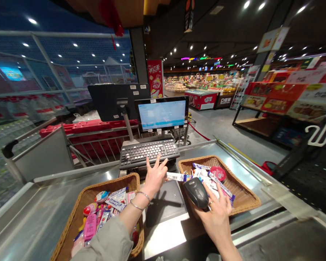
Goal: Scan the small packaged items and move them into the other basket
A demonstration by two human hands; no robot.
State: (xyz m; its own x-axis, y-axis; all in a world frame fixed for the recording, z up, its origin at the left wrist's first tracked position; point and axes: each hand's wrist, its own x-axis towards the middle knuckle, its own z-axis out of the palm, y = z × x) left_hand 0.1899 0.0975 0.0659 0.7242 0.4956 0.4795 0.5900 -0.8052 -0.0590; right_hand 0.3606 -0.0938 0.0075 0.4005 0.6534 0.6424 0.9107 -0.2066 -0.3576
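Note:
My left hand (154, 177), a bangle at its wrist, has several fingers spread at the front keys of the black keyboard (146, 152). A white-and-blue wrapped candy bar (176, 176) juts out from its thumb side toward the right basket, apparently held there; the grip itself is hidden. My right hand (216, 210) is closed around a black barcode scanner (196, 193), over the near left side of the right wicker basket (246, 194). Wrapped bars and a round red-lidded item (217, 173) lie in that basket. Below my left forearm, the left wicker basket (70, 217) holds colourful packaged sweets.
Behind the keyboard stands a lit monitor (163, 114), with a dark screen back (111, 102) to its left. A grey pad (167, 203) lies between the baskets on the metal counter (47, 203). A white hook (322, 130) sticks out at far right.

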